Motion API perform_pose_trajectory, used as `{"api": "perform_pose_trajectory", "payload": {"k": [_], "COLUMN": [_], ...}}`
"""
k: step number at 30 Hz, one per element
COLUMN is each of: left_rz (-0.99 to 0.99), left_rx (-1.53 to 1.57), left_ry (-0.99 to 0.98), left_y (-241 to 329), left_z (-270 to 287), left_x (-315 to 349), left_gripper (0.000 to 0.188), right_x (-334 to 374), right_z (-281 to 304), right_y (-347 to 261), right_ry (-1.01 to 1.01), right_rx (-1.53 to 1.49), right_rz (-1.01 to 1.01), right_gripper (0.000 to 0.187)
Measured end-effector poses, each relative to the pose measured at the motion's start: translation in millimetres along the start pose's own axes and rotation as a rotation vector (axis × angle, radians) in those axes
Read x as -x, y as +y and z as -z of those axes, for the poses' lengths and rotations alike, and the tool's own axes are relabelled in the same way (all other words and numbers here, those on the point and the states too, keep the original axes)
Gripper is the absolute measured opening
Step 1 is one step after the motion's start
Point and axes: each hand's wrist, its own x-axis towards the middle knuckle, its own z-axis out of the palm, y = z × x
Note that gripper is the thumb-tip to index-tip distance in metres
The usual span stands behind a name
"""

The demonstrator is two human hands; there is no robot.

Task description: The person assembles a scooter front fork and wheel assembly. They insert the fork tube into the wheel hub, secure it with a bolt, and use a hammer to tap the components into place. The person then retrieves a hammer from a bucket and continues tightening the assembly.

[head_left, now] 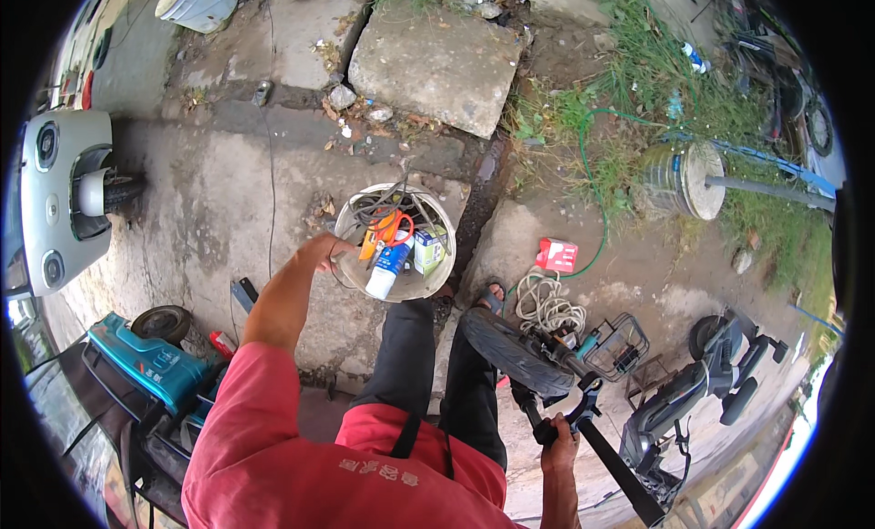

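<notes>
My left hand (326, 253) is at the left rim of a white bucket (441, 284), its fingers curled over the edge beside a thin wire loop. Inside the bucket lie orange-handled scissors (386, 228), a blue and white bottle (391, 267), a green and white box (429, 252) and tangled dark cables (387, 201). My right hand (559, 445) is wrapped round a black handlebar (620, 472). A black tyre (510, 347) stands just beyond it, near my right leg. The bucket hides my left foot.
Coiled pale rope (547, 301), a red and white box (556, 255) and a wire basket (622, 349) lie right of the tyre. A grey scooter (702, 374) stands farther right, a teal vehicle (146, 360) at left. A white vehicle (66, 201) is far left. A gap splits the concrete slabs (433, 60).
</notes>
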Motion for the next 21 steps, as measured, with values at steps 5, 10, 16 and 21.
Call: {"api": "perform_pose_trajectory", "payload": {"k": [5, 10, 16, 21], "left_rz": [-0.148, -0.431, -0.365, -0.317], "left_rx": [-0.709, -0.817, -0.968, -0.94], "left_ry": [0.583, 0.429, 0.417, 0.386], "left_y": [-10, 28, 83, 73], "left_z": [-59, -49, -21, -42], "left_x": [2, 78, 180, 228], "left_gripper": [0.053, 0.045, 0.052, 0.054], "right_x": [4, 11, 19, 24], "right_z": [-1, -10, -10, -14], "right_y": [6, 4, 7, 7], "right_ry": [0.047, 0.033, 0.026, 0.029], "right_rx": [-0.008, -0.061, -0.082, -0.137], "right_rz": [-0.013, 0.001, -0.016, -0.018], "right_gripper": [0.015, 0.02, 0.018, 0.022]}}
